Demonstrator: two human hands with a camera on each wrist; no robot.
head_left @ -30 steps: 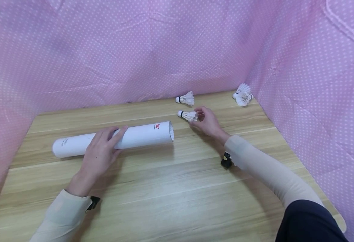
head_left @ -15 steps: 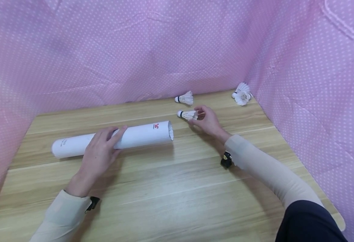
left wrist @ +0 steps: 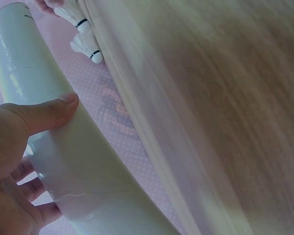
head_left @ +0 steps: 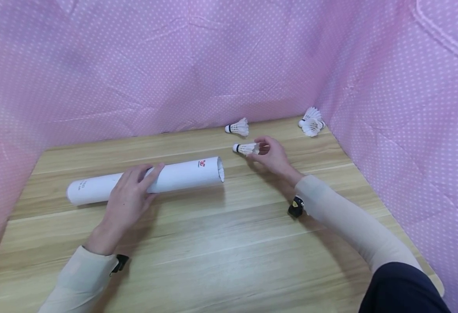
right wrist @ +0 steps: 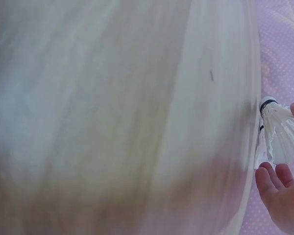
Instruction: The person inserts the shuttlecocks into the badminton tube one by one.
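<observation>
My left hand (head_left: 128, 195) grips the middle of a white shuttlecock tube (head_left: 185, 174) lying across the table, its uncapped end facing right. In the left wrist view the thumb lies over the tube (left wrist: 93, 156), with fingers around the other side. Just beyond that end, my right hand (head_left: 273, 158) pinches a white feather shuttlecock (head_left: 246, 148) by the rim of its skirt, cork pointing left towards the tube. Thumb and fingers flank the skirt of this shuttlecock (right wrist: 284, 132) in the right wrist view. Whether it touches the table is hard to tell.
Behind the held shuttlecock, another shuttlecock (head_left: 238, 127) lies near the table's back edge. Two more shuttlecocks (head_left: 312, 122) sit together in the back right corner. Pink dotted cloth (head_left: 154, 78) walls the wooden table (head_left: 213, 261) at the back and sides.
My right hand has shifted slightly to the right, and the shuttlecock in its fingers has moved with it. The left hand and the tube stay in place.
</observation>
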